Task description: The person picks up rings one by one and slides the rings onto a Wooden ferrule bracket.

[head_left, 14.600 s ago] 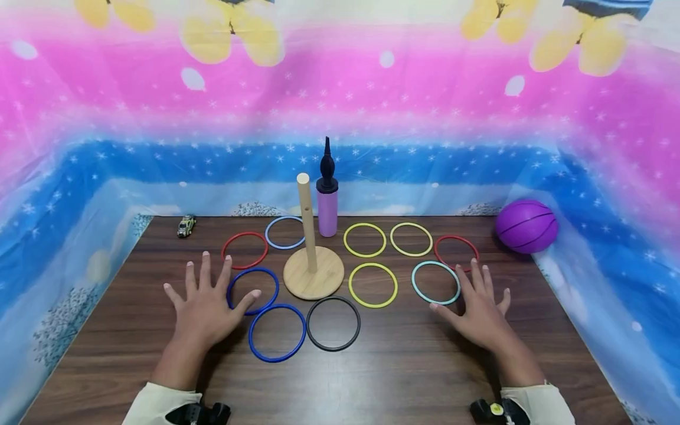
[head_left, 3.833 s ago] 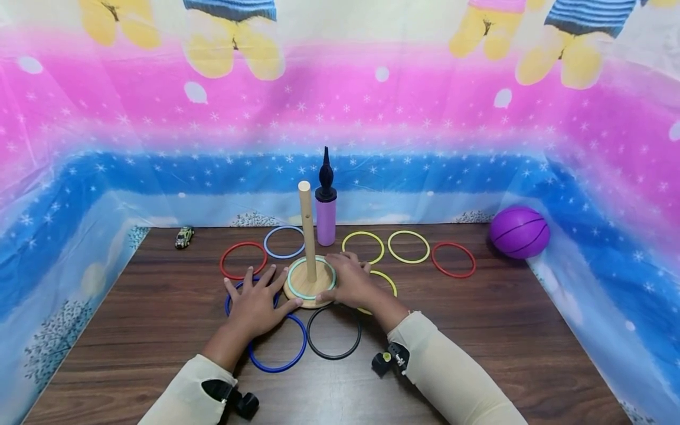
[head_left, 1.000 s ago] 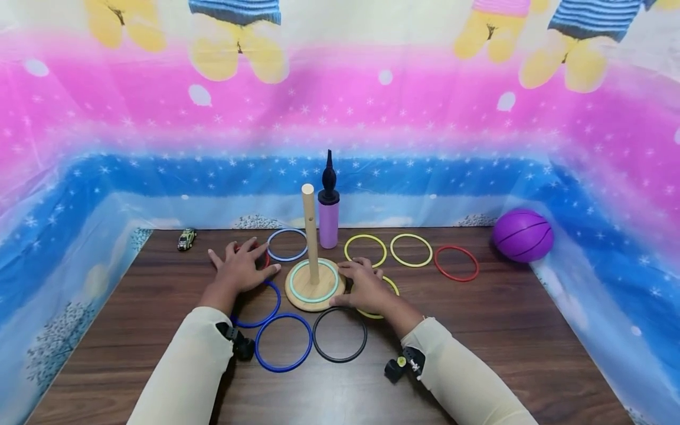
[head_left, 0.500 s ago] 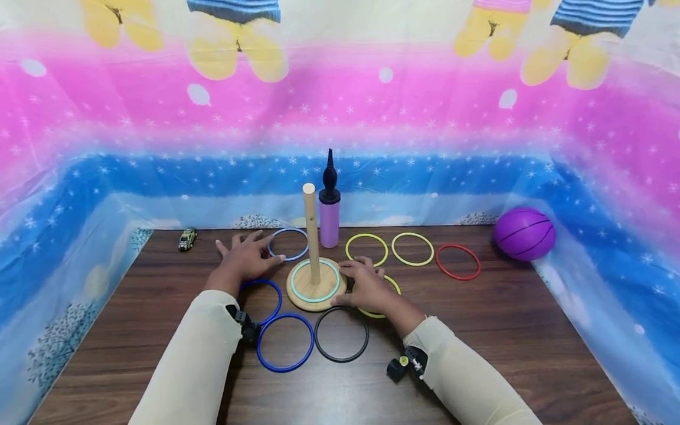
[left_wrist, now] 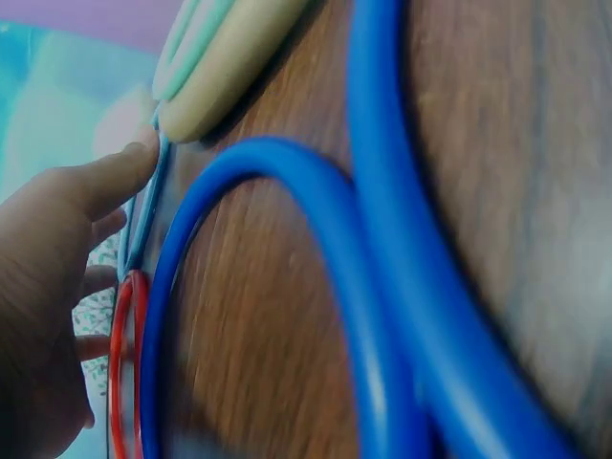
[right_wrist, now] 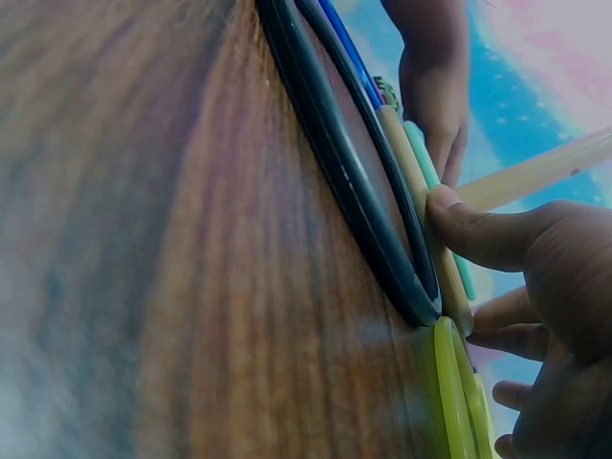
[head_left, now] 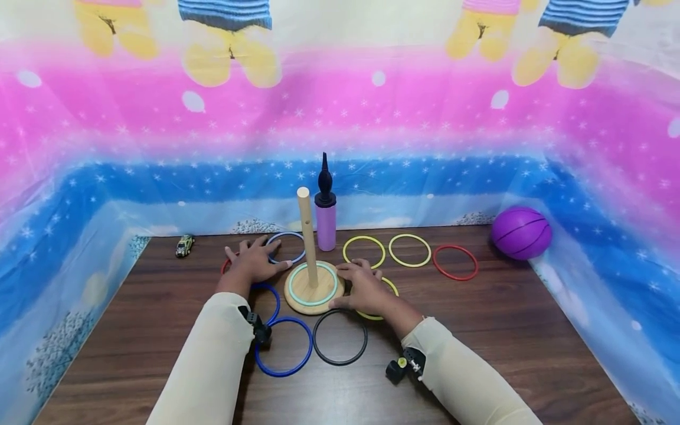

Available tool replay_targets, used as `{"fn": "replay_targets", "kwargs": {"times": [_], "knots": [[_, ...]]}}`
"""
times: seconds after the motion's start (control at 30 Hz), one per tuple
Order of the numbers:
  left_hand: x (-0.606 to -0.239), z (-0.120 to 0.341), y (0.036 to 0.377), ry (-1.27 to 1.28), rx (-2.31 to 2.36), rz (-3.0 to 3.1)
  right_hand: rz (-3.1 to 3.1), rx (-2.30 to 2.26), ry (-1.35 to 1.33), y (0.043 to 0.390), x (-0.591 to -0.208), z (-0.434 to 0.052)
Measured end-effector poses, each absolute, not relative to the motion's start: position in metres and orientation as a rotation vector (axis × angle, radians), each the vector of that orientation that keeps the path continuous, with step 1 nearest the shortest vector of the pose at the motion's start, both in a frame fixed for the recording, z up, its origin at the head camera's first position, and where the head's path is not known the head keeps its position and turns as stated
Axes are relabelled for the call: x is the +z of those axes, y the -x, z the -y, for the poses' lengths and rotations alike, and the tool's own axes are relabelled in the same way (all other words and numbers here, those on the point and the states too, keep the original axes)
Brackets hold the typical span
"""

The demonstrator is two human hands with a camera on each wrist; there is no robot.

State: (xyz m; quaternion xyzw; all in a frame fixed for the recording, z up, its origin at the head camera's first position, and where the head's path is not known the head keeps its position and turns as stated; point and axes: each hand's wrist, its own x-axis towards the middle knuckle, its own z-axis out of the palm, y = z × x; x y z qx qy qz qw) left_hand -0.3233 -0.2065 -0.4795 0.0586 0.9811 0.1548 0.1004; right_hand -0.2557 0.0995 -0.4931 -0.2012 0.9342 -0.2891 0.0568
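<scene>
The right hand grips the wooden base, 1 mint ring around its post.

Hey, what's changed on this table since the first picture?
The turquoise ring has moved left onto the wooden stand, around its post. The right hand came left too and now holds the stand's right edge. The left hand moved forward to the light blue ring. The purple ball, pump and toy car stayed put.

The brown table carries a toy car far left, purple ball far right; between, rings, wooden stand, pump.
</scene>
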Motion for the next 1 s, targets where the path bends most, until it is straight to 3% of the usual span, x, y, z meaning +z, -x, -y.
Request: {"fn": "replay_targets", "kwargs": {"times": [0.53, 1.0], "knots": [[-0.486, 0.205, 0.324, -0.183, 0.448, -2.984, -2.836, -0.862, 0.626, 0.256, -0.492, -0.097], [-0.48, 0.22, 0.312, -0.253, 0.708, -3.128, -2.826, -0.87, 0.634, 0.254, -0.492, -0.099]]}}
